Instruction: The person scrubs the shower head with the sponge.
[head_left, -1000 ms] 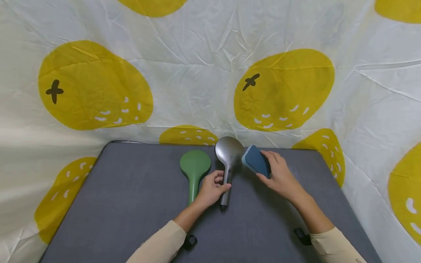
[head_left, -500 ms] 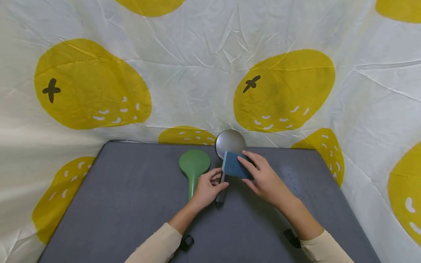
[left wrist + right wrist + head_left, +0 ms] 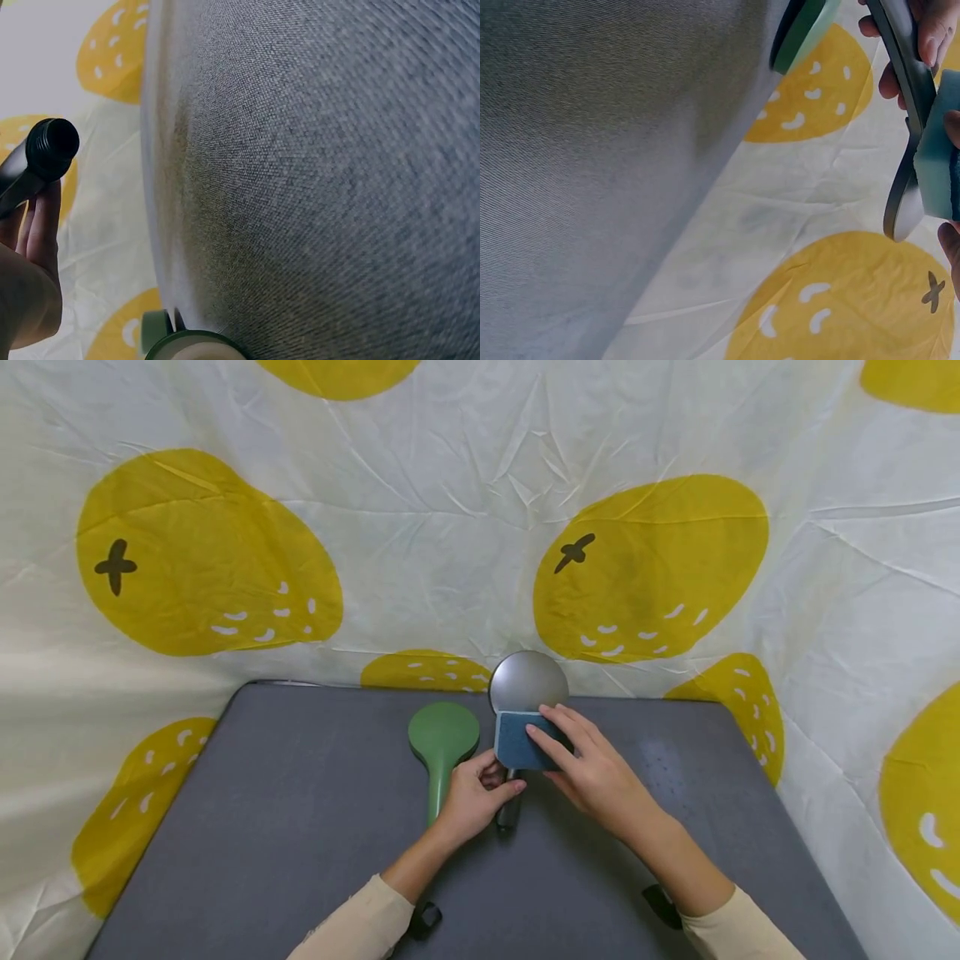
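Note:
In the head view my left hand (image 3: 472,795) holds a silver handheld shower head (image 3: 528,679) by its handle, with the round head pointing away from me. The handle's dark threaded end (image 3: 54,147) shows in the left wrist view. My right hand (image 3: 606,777) grips a two-tone blue sponge (image 3: 519,742) between thumb and fingers. The sponge lies across the neck of the silver shower head and hides it from above. Seen from the right wrist, the sponge's light side (image 3: 934,169) is against the shower head. Left of these, a green shower head (image 3: 444,733) lies on the table.
A dark grey cloth-covered table (image 3: 300,827) spreads beneath both hands. Behind it hangs a white sheet (image 3: 442,560) printed with large yellow fruit shapes. Small damp marks (image 3: 663,768) show on the table to the right. Black straps (image 3: 426,920) sit at the wrists.
My right hand has brought the sponge leftward from beside the silver shower head onto its neck. The shower head has shifted slightly upward in view, still in my left hand.

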Tool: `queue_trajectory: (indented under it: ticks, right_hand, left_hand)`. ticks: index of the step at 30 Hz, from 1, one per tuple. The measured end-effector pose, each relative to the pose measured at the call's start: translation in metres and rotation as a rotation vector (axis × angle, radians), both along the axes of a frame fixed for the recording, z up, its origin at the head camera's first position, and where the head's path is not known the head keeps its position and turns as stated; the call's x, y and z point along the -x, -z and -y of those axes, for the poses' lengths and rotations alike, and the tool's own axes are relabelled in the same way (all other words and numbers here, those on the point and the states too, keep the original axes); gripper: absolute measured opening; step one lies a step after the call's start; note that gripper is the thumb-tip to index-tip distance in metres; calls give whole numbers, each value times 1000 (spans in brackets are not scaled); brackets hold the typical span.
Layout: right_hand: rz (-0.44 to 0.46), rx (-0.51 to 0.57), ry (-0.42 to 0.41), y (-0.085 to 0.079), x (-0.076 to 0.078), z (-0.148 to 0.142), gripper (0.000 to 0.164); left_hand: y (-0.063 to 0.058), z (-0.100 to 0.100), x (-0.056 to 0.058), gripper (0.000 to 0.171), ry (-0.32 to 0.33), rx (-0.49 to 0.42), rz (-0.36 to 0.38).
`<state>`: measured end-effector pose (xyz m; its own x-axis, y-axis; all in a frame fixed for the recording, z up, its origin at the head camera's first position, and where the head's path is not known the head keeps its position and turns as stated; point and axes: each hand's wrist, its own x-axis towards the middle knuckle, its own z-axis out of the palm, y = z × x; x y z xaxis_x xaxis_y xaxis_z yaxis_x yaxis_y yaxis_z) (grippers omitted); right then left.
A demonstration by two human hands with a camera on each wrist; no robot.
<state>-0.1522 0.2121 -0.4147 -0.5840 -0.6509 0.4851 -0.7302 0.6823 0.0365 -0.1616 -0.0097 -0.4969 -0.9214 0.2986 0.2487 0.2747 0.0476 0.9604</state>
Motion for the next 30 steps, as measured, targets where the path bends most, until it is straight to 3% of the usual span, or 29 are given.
queue_trajectory:
  ticks: [13, 21, 30]
  right_hand:
    - [-54, -15, 5, -7, 0, 8, 75]
    - [-59, -10, 34, -34, 14, 16, 70]
    - [79, 29, 94, -67, 41, 10, 69]
  left_hand:
    - [0, 0, -6, 42, -5, 8, 11]
    - [0, -1, -4, 55, 19, -6, 3]
    - [-1, -2, -10, 58, 24, -6, 59]
